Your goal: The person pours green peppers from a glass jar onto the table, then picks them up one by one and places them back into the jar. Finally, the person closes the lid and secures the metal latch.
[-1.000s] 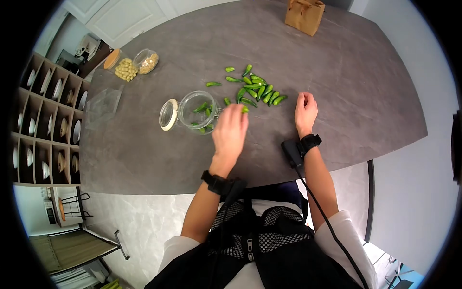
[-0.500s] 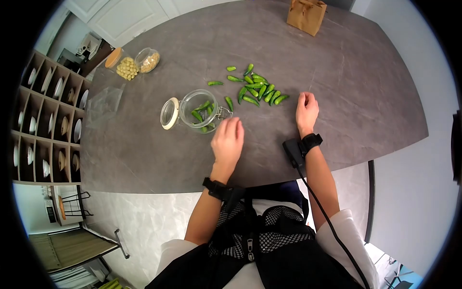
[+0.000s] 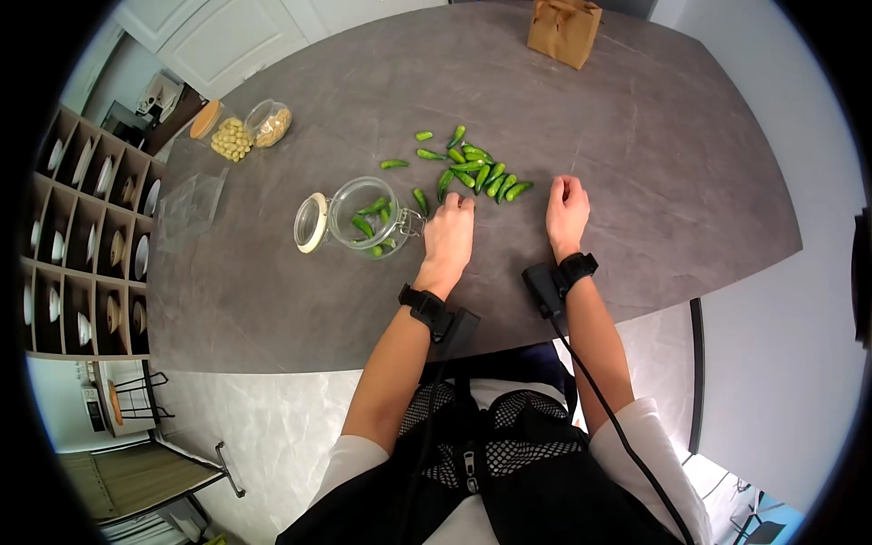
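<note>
My left hand (image 3: 450, 234) is closed, its fingertips at the near edge of a loose pile of green chili peppers (image 3: 497, 173). Its fingers cover that spot, so whatever they may pinch is hidden. Just left of this hand stands an open glass clip-top jar (image 3: 341, 222), several green chilies (image 3: 370, 207) inside it. The jar's round lid (image 3: 312, 223) hangs back on the left side. A single chili (image 3: 421, 201) lies between jar and hand. Right of the pile, my right hand (image 3: 568, 218) is at the table with its fingers curled together, nothing visible in them.
A clear plastic tray (image 3: 191, 211) lies on the left of the grey table (image 3: 363, 109). Behind it are a wooden-lidded jar of pale nuts (image 3: 231, 139) and another glass jar (image 3: 270, 123). A brown paper bag (image 3: 563, 34) stands at the far edge. A black cable (image 3: 604, 404) runs along my right arm.
My left hand has moved forward and slightly right, from beside the jar to the near edge of the chili pile. The right hand stays beside the pile; the view has shifted slightly.
</note>
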`<action>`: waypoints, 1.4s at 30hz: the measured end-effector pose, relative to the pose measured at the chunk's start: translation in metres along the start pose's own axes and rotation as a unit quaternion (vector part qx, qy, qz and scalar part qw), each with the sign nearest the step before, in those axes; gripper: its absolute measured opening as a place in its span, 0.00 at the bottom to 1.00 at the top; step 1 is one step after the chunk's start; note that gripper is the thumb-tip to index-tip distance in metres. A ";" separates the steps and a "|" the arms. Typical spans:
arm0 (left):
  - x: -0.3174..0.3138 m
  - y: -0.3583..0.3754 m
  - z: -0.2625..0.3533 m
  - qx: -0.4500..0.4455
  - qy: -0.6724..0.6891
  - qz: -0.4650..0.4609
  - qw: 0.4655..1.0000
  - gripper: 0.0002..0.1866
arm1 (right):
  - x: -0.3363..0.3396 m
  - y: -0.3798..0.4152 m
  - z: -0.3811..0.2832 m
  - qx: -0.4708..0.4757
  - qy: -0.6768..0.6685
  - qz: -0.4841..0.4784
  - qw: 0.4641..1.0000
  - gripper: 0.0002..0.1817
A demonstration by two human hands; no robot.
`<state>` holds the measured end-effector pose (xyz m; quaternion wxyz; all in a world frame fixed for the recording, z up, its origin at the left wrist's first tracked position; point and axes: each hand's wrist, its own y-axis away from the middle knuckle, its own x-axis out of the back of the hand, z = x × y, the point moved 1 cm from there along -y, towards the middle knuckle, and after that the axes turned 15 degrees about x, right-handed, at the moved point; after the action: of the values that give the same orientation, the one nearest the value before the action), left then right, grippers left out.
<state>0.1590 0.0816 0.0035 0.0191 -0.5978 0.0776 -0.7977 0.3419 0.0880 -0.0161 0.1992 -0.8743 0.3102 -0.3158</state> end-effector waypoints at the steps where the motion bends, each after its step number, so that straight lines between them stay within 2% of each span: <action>1: 0.002 0.004 0.000 0.003 0.007 0.003 1.000 0.14 | 0.000 0.001 0.001 0.002 0.001 0.000 1.000 0.12; 5: 0.037 0.022 0.004 -0.003 0.113 0.132 0.985 0.11 | -0.001 0.000 0.001 0.004 0.000 0.002 1.000 0.12; 7: 0.069 0.027 0.001 0.012 0.145 0.224 0.964 0.10 | 0.000 0.001 0.001 0.004 0.001 0.000 1.000 0.12; 9: 0.090 0.025 -0.014 0.060 0.133 0.269 0.952 0.10 | -0.001 0.001 0.002 0.010 0.005 -0.002 1.000 0.12; 11: 0.101 0.020 -0.034 0.142 0.119 0.245 0.952 0.10 | -0.001 0.001 0.002 0.006 0.005 -0.004 1.000 0.12; 15: 0.099 0.020 -0.057 0.172 0.053 0.281 0.943 0.10 | 0.000 0.000 -0.001 -0.002 -0.004 -0.004 1.000 0.12; 16: 0.100 0.022 -0.054 0.181 0.109 0.273 0.938 0.09 | 0.000 -0.001 -0.001 -0.004 -0.004 -0.004 1.000 0.12; 22: 0.062 0.050 -0.021 0.104 0.180 0.226 0.952 0.04 | -0.001 -0.001 0.003 0.011 -0.007 0.000 1.000 0.12; 25: 0.042 0.057 -0.032 0.120 0.167 0.199 0.958 0.05 | -0.002 0.001 0.004 0.003 -0.006 0.004 1.000 0.12; 28: 0.038 0.054 -0.049 0.100 0.107 0.233 0.961 0.05 | -0.001 0.001 0.000 0.005 -0.003 0.005 1.000 0.12; 31: 0.044 0.053 -0.053 0.128 0.131 0.182 0.966 0.05 | -0.001 0.001 0.001 0.005 -0.005 0.007 1.000 0.12; 36: 0.038 0.046 -0.055 0.113 0.139 0.219 0.959 0.04 | 0.000 0.001 0.000 -0.011 -0.012 0.001 1.000 0.12; 42: 0.023 0.033 -0.054 0.087 0.116 0.257 0.956 0.08 | 0.000 0.001 0.003 0.014 -0.007 0.001 1.000 0.12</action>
<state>0.0989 0.0515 0.0059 0.2661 -0.4572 0.1604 -0.8333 0.3430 0.0879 -0.0189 0.2141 -0.8732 0.3054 -0.3138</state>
